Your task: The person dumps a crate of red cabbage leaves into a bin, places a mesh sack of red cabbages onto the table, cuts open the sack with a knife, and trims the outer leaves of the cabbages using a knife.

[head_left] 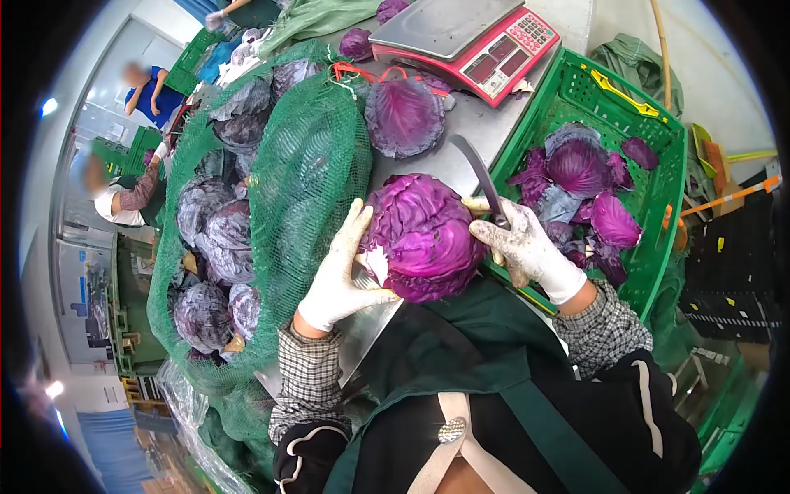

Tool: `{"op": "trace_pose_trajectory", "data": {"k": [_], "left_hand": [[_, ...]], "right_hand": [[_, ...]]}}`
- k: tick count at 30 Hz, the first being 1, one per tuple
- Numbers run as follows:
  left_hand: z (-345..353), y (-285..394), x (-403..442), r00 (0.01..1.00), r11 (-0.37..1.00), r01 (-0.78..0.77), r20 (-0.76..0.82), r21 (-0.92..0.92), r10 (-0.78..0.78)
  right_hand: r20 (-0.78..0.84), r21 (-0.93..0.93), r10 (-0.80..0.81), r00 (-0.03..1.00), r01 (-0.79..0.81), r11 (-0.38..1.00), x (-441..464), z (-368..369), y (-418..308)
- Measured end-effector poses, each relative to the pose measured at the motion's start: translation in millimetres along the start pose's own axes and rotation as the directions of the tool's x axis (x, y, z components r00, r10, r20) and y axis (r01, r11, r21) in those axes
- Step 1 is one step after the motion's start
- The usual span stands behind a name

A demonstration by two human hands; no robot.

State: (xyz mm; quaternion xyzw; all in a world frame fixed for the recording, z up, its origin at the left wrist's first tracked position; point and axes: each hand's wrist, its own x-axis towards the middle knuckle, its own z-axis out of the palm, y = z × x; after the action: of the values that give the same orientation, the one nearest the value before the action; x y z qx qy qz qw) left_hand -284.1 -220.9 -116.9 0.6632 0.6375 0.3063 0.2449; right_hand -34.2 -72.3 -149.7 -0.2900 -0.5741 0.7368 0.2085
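A peeled purple cabbage (pixel 424 239) is between my two white-gloved hands, above the metal table's front edge. My left hand (pixel 341 272) lies along its left side, fingers spread and thumb underneath. My right hand (pixel 522 243) is closed around the handle of a curved knife (pixel 479 171), and its fingertips meet the cabbage's right side. The blade points up and to the left. Behind the cabbage lies a loose purple outer leaf (pixel 404 118). Several unpeeled cabbages (pixel 226 239) fill a green mesh sack (pixel 309 181) to the left.
At the right stands a green crate (pixel 671 181) holding cut purple leaves (pixel 580 165). A red scale (pixel 502 62) with a metal pan sits at the back of the metal table (pixel 461 123). Other people (pixel 132 198) are at the upper left, away from my hands.
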Motion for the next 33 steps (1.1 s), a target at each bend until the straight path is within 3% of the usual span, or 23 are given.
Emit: {"op": "trace_pose_trajectory", "data": {"k": [1,4,6,8,10,11,12,14,16,21,25,29,33], "left_hand": [[-4.9,4.5,2.4,0.999,0.982,-0.041,0.009,0.182,0.04],[-13.7,1.5,2.0,0.99,0.984,0.138,0.02,-0.114,-0.136],[-13.5,6.3,0.0,0.954,0.959,0.23,-0.156,-0.167,-0.256],[-5.7,8.1,0.5,0.933,0.849,0.179,-0.188,-0.498,-0.307],[7.8,38.3,13.2,0.971,0.901,0.121,-0.136,-0.417,-0.194],[8.0,37.0,24.8,0.993,0.999,-0.037,-0.108,0.039,0.041],[14.9,43.0,34.3,0.982,0.984,-0.01,-0.186,0.178,0.043],[22.6,12.7,45.1,0.949,0.975,0.118,-0.311,0.189,-0.055],[13.3,15.5,59.3,0.942,0.967,0.202,-0.301,0.158,-0.147],[5.8,-1.7,66.9,0.93,0.974,0.227,-0.298,0.005,-0.215],[-1.5,-11.1,67.7,0.884,0.944,0.315,-0.333,-0.095,-0.328],[-9.9,-19.1,66.3,0.842,0.852,0.308,-0.294,-0.424,-0.451],[-9.1,-19.1,67.5,0.85,0.912,0.359,-0.334,-0.199,-0.408]], "right_hand": [[-0.013,0.009,-0.024,1.0,0.024,1.0,-2.9,0.7,5.6],[-0.118,-0.007,-0.129,0.985,0.129,0.992,-9.4,8.7,25.1],[-0.158,0.058,-0.013,0.987,0.023,0.998,-16.9,9.8,26.3],[-0.188,0.119,-0.026,0.982,0.049,0.992,-18.3,12.0,36.7],[-0.217,0.152,-0.033,0.976,0.067,0.986,-18.4,15.0,38.8],[-0.23,0.157,-0.039,0.972,0.077,0.985,-16.4,17.2,35.0],[-0.241,0.162,-0.047,0.97,0.087,0.983,-13.6,19.0,32.3],[-0.196,0.202,-0.094,0.976,0.134,0.97,-6.2,17.4,36.4],[-0.173,0.227,-0.128,0.977,0.166,0.96,-3.9,18.4,27.9],[-0.18,0.19,-0.162,0.97,0.196,0.962,3.9,16.9,20.8],[-0.285,0.118,-0.161,0.945,0.201,0.972,6.8,20.0,34.6],[-0.288,0.036,-0.242,0.927,0.262,0.964,14.0,19.2,36.3],[-0.279,-0.019,-0.283,0.918,0.289,0.957,25.3,26.7,13.8]]}}
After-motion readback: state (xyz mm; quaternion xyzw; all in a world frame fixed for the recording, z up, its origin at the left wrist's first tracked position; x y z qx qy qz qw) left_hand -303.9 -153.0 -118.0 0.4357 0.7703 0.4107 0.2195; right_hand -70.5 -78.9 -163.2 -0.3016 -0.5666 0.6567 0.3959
